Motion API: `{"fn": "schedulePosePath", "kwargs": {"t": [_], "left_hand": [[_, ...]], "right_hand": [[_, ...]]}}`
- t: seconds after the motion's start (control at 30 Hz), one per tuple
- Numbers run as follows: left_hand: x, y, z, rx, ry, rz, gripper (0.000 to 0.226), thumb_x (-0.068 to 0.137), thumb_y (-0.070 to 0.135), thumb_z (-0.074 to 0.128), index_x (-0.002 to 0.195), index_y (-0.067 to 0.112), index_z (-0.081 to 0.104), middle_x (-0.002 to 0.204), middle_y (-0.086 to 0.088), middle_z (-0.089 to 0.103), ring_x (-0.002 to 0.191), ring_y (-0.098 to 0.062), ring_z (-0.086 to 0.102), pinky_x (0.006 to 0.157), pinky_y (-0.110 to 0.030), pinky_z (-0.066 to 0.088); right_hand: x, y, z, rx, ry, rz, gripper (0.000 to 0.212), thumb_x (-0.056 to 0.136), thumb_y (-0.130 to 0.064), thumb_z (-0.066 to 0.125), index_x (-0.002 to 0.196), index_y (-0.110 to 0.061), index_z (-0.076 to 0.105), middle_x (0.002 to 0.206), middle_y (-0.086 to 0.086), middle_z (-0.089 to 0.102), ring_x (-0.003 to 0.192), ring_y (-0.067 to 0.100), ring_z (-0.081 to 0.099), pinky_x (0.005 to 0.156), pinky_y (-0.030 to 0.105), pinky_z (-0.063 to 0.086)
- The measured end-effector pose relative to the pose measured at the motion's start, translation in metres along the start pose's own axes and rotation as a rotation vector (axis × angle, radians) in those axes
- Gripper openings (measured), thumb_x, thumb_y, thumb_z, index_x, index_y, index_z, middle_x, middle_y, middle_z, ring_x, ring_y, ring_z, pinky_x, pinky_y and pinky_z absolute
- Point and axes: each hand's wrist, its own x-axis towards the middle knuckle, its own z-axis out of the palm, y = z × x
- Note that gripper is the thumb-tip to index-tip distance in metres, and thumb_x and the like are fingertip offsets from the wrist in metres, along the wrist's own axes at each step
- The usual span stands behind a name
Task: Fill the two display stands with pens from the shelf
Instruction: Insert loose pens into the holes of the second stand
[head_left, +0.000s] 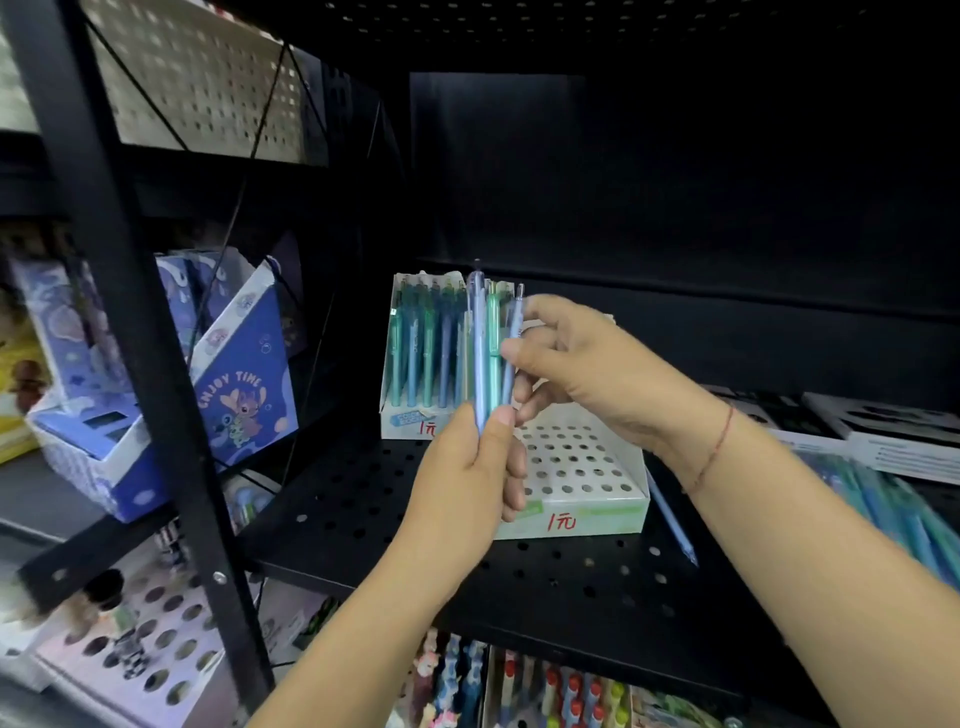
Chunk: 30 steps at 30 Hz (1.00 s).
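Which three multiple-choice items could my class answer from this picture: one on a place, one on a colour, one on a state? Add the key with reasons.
1. Where does the loose blue pen lie?
A. On the shelf, right of the front stand.
B. On the floor.
C. In a drawer.

2. What colour is the price writing on the front stand?
A. Black.
B. Red.
C. Green.

3. What is the right hand doing?
A. Resting flat.
B. Hanging idle.
C. Pinching a pen.

Key:
1 A: it lies on the perforated shelf beside that stand.
2 B: the mark is red.
3 C: thumb and fingers close on its barrel.
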Motion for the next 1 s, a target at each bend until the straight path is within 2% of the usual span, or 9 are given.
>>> {"fn": "schedulePosePath", "kwargs": {"t": [0.1, 0.2, 0.3, 0.37, 0.57, 0.77, 0.87, 1.0], "left_hand": [[0.004, -0.002, -0.007, -0.046, 0.028, 0.008, 0.026, 0.102, 0.028, 0.037, 0.099, 0.008, 0.054, 0.069, 0.000, 0.057, 0.054, -0.014, 0.052, 0.051, -0.022, 0.044], [0.008, -0.004, -0.013, -0.119, 0.067, -0.007, 0.020, 0.103, 0.022, 0.036, 0.103, 0.009, 0.052, 0.070, -0.003, 0.059, 0.053, -0.013, 0.055, 0.050, -0.022, 0.048], [0.009, -0.010, -0.019, -0.135, 0.114, 0.016, 0.018, 0.103, 0.022, 0.037, 0.104, 0.015, 0.053, 0.066, 0.003, 0.057, 0.052, -0.011, 0.052, 0.048, -0.020, 0.045], [0.009, -0.015, -0.021, -0.117, 0.142, 0.048, 0.019, 0.103, 0.023, 0.037, 0.101, 0.018, 0.055, 0.064, 0.007, 0.054, 0.051, -0.008, 0.048, 0.047, -0.018, 0.041], [0.008, -0.025, -0.023, -0.123, 0.159, 0.072, 0.021, 0.103, 0.024, 0.037, 0.097, 0.021, 0.056, 0.064, 0.008, 0.051, 0.050, -0.006, 0.039, 0.051, -0.014, 0.040], [0.006, -0.028, -0.023, -0.132, 0.104, 0.080, 0.022, 0.102, 0.027, 0.038, 0.101, 0.022, 0.059, 0.066, 0.007, 0.053, 0.051, -0.006, 0.041, 0.052, -0.014, 0.042], [0.007, -0.030, -0.023, -0.151, 0.093, 0.084, 0.023, 0.101, 0.028, 0.038, 0.102, 0.024, 0.060, 0.067, 0.007, 0.052, 0.051, -0.006, 0.040, 0.051, -0.014, 0.040], [0.006, -0.032, -0.026, -0.172, 0.076, 0.088, 0.025, 0.100, 0.031, 0.039, 0.100, 0.025, 0.064, 0.067, 0.008, 0.052, 0.051, -0.007, 0.037, 0.051, -0.015, 0.038]], "right_hand": [[0.008, 0.004, 0.002, 0.044, 0.090, -0.077, 0.033, 0.095, -0.006, 0.054, 0.127, -0.012, 0.047, 0.072, 0.013, 0.064, 0.058, 0.014, 0.058, 0.055, 0.023, 0.052], [0.014, 0.008, -0.001, 0.071, 0.283, -0.143, 0.041, 0.095, -0.005, 0.053, 0.133, -0.017, 0.040, 0.075, 0.011, 0.069, 0.055, 0.013, 0.060, 0.053, 0.024, 0.052], [0.018, 0.014, -0.012, -0.100, 0.486, -0.242, 0.038, 0.096, -0.008, 0.052, 0.129, -0.022, 0.041, 0.077, 0.009, 0.069, 0.058, 0.011, 0.062, 0.055, 0.022, 0.053], [0.020, 0.022, -0.013, -0.239, 0.544, -0.271, 0.037, 0.095, -0.009, 0.052, 0.128, -0.023, 0.041, 0.079, 0.007, 0.069, 0.061, 0.007, 0.061, 0.055, 0.018, 0.052], [0.024, 0.049, 0.001, -0.348, 0.524, -0.260, 0.038, 0.096, -0.010, 0.052, 0.131, -0.021, 0.040, 0.079, 0.014, 0.066, 0.071, 0.026, 0.063, 0.063, 0.026, 0.058], [0.031, 0.063, 0.004, -0.436, 0.500, -0.243, 0.038, 0.095, -0.013, 0.054, 0.129, -0.024, 0.041, 0.078, 0.008, 0.065, 0.067, 0.018, 0.064, 0.071, 0.043, 0.056], [0.031, 0.070, 0.005, -0.487, 0.457, -0.221, 0.047, 0.095, -0.015, 0.054, 0.138, -0.027, 0.037, 0.076, 0.000, 0.061, 0.068, 0.014, 0.064, 0.074, 0.035, 0.055], [0.030, 0.073, 0.004, -0.528, 0.437, -0.202, 0.052, 0.095, -0.019, 0.054, 0.141, -0.035, 0.035, 0.080, 0.002, 0.060, 0.070, 0.015, 0.060, 0.071, 0.030, 0.052]]}}
